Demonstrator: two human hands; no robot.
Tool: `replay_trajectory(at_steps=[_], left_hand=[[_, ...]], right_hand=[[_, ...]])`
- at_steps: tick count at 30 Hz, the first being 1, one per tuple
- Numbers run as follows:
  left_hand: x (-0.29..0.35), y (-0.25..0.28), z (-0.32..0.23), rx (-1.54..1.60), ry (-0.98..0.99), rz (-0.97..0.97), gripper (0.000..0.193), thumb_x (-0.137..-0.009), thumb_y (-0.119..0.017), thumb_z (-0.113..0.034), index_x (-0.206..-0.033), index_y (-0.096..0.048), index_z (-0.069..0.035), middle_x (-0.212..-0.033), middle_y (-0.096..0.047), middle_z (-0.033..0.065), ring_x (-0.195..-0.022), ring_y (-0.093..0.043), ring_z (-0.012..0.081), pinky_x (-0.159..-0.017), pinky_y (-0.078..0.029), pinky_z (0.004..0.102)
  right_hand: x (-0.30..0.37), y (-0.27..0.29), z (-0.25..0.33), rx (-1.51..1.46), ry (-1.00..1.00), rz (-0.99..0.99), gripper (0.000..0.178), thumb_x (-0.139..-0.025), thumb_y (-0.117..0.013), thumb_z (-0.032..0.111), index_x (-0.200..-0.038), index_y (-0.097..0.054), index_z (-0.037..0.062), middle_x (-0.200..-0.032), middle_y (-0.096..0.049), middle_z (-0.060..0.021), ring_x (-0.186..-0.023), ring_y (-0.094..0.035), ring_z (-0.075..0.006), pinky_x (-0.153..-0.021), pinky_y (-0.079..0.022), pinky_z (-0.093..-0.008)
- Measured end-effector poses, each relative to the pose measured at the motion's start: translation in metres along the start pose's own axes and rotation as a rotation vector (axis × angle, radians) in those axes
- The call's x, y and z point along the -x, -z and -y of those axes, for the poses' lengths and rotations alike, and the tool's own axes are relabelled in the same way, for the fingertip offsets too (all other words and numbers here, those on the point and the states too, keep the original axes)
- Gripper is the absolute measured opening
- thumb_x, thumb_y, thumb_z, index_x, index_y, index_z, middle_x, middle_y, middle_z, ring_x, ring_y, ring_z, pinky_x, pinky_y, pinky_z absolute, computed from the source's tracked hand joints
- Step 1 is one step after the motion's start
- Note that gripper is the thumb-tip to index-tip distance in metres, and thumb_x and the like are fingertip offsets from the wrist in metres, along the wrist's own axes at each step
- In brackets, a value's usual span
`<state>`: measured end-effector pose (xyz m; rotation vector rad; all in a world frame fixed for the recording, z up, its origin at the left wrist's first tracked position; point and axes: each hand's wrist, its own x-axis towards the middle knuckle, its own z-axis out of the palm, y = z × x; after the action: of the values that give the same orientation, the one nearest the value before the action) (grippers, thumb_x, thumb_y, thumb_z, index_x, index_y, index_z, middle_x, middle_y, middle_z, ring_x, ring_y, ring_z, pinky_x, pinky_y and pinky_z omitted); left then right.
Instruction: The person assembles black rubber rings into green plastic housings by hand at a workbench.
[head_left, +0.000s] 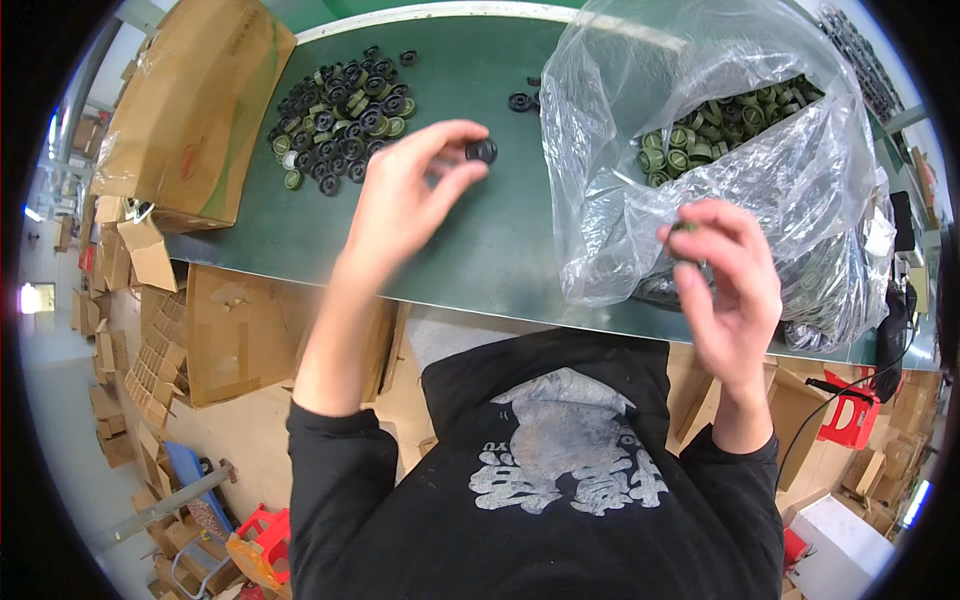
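My left hand (410, 190) is closed over the green table, pinching a small black toy wheel (482, 151) between thumb and fingers. In front of the plastic bag, my right hand (727, 275) grips a small dark green round part (682, 229) at its fingertips, partly hidden by the fingers. The clear plastic bag (600, 215) lies open on the right and holds many olive green round parts (715, 130). Left of my left hand a heap of black and green wheels (345, 118) covers the tabletop. A few black wheels (520, 101) lie near the bag's left side.
A large cardboard box (195, 115) stands on the green table (455, 250) at the left end. Below the table's near edge are an open carton (240, 335), a red stool (853, 412) and a white box (838, 540). A black cable hangs at the right.
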<state>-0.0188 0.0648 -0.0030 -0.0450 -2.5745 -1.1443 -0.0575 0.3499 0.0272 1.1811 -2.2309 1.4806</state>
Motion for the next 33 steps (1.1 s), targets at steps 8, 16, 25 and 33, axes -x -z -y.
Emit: replay_trajectory(at_steps=[8,16,25,33], left_hand=[[0.093,-0.039,-0.046,1.055,0.242,-0.060,0.039,-0.075,-0.064,0.014,-0.110,-0.050,0.005,-0.107,-0.059,0.0161,-0.090,-0.061,0.0156,-0.073,-0.052,0.0230],[0.123,-0.055,-0.058,1.243,0.309,0.063,0.035,-0.080,-0.056,0.016,-0.106,-0.041,-0.001,-0.114,-0.056,0.0277,-0.090,-0.065,0.0220,-0.065,-0.054,0.0235],[0.135,-0.063,-0.066,1.285,0.250,0.069,0.029,-0.089,-0.050,0.004,-0.117,-0.043,0.004,-0.124,-0.049,0.0291,-0.099,-0.061,0.0241,-0.078,-0.054,0.0315],[0.128,-0.060,-0.073,1.253,0.404,-0.034,0.033,-0.086,-0.061,-0.007,-0.112,-0.043,0.002,-0.111,-0.055,0.0273,-0.085,-0.065,0.0264,-0.069,-0.057,0.0320]], right_hand=[[0.043,-0.049,0.013,-0.372,-0.003,-0.006,0.031,-0.064,-0.073,-0.006,-0.092,-0.063,-0.0005,-0.101,-0.062,-0.0187,-0.081,-0.064,-0.0257,-0.068,-0.053,-0.0303],[0.061,-0.061,0.003,-0.437,0.019,-0.025,0.029,-0.062,-0.075,-0.003,-0.088,-0.061,-0.0015,-0.098,-0.064,-0.0190,-0.083,-0.065,-0.0294,-0.070,-0.052,-0.0346],[0.074,-0.059,0.000,-0.427,0.011,-0.019,0.028,-0.063,-0.075,-0.002,-0.087,-0.059,-0.0005,-0.099,-0.063,-0.0193,-0.086,-0.065,-0.0306,-0.072,-0.052,-0.0357],[0.074,-0.053,-0.006,-0.456,-0.025,-0.017,0.030,-0.065,-0.075,0.002,-0.090,-0.059,-0.0001,-0.099,-0.063,-0.0191,-0.085,-0.063,-0.0283,-0.072,-0.049,-0.0339]])
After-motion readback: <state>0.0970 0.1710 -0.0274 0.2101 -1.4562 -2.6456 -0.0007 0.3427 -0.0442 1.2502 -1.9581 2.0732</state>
